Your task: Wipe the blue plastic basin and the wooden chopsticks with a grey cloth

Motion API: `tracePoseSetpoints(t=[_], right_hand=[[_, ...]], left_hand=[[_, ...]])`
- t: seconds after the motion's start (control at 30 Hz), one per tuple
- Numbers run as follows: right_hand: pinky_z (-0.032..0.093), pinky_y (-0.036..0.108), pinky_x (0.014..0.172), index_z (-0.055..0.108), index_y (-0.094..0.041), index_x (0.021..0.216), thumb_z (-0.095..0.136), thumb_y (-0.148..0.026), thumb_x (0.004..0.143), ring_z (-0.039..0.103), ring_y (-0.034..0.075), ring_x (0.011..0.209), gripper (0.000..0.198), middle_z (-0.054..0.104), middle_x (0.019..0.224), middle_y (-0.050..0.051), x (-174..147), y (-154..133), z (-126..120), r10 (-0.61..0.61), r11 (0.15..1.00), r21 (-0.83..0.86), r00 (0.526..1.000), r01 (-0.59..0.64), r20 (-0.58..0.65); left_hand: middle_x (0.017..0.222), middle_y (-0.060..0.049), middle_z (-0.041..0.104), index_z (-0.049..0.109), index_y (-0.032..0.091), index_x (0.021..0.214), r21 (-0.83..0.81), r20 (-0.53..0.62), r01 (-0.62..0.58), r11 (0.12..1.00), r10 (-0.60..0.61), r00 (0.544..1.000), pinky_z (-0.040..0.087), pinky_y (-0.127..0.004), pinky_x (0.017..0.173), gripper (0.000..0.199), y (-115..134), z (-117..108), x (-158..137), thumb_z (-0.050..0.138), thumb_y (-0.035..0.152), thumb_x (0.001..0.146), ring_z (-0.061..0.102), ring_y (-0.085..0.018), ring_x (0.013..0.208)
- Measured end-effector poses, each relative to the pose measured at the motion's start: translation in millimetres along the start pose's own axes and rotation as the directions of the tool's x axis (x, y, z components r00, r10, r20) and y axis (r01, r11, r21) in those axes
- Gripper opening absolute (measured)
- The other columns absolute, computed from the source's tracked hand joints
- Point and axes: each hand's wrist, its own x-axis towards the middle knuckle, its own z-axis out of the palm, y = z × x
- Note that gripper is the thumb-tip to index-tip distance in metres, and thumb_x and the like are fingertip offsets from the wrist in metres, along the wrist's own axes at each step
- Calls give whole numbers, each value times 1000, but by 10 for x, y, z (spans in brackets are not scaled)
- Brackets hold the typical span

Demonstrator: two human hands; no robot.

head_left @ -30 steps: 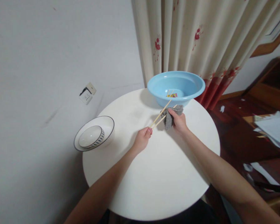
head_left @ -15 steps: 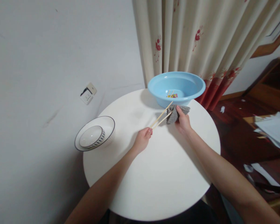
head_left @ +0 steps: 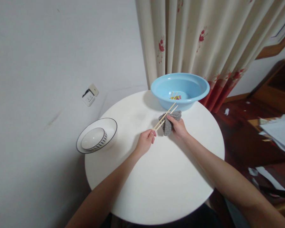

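Observation:
Two pale wooden chopsticks [head_left: 167,113] point away from me over the table, their near ends pinched in my left hand [head_left: 144,141]. My right hand [head_left: 178,125] grips a folded grey cloth [head_left: 167,127] and presses it around the middle of one chopstick; the other passes just beside it. The far tips stick out past the cloth, close to the front of a light blue basin [head_left: 180,105]. Inside the basin two more sticks lean near a colourful label [head_left: 177,98].
On the left of the round white table [head_left: 154,183] a small bowl [head_left: 93,139] sits inside a larger dark-rimmed bowl [head_left: 112,128]. A wall socket [head_left: 88,98] is above them. A floral curtain [head_left: 182,38] hangs behind the basin. Papers [head_left: 279,131] lie at the right.
My right hand has slid the cloth down along the chopsticks toward my left hand, baring the far tips. My left hand has stayed nearly still.

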Motion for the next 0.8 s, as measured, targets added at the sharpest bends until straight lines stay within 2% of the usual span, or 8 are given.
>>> tracePoseSetpoints(t=[0.2, 0.43, 0.63, 0.8], right_hand=[[63, 36, 83, 76, -20, 94, 92, -33, 63, 75, 22, 85, 38, 81, 95, 5, 57, -102, -32, -33, 999, 25, 999, 33, -32], [64, 37, 90, 73, -24, 100, 89, -33, 65, 75, 23, 96, 40, 81, 106, 3, 162, -220, -116, -140, 988, 53, 983, 147, -119], [61, 35, 95, 72, -25, 99, 90, -34, 67, 74, 20, 101, 38, 80, 110, 2, 123, -241, -85, -180, 977, 108, 982, 185, -55], [62, 36, 92, 74, -25, 98, 92, -36, 66, 75, 20, 95, 39, 80, 105, 2, 41, -169, -27, -127, 990, 71, 991, 125, 29]], left_hand=[[52, 5, 47, 54, 20, 75, -16, 10, 0, 1000, 0, 1000, 28, -26, 53, 43, 7, 10, -12, 43, 55, 98, 39, -12, 50], [50, 5, 46, 53, 21, 75, -73, 28, 39, 997, -37, 999, 29, -26, 52, 46, -20, 30, -10, 42, 60, 96, 38, -11, 47], [48, 6, 44, 52, 21, 75, -121, 47, 81, 989, -76, 996, 25, -26, 49, 45, -25, 27, -11, 44, 61, 94, 34, -10, 46], [48, 6, 43, 51, 21, 76, -153, 41, 101, 983, -96, 995, 24, -25, 48, 48, 2, 24, -12, 46, 66, 92, 34, -10, 45]])
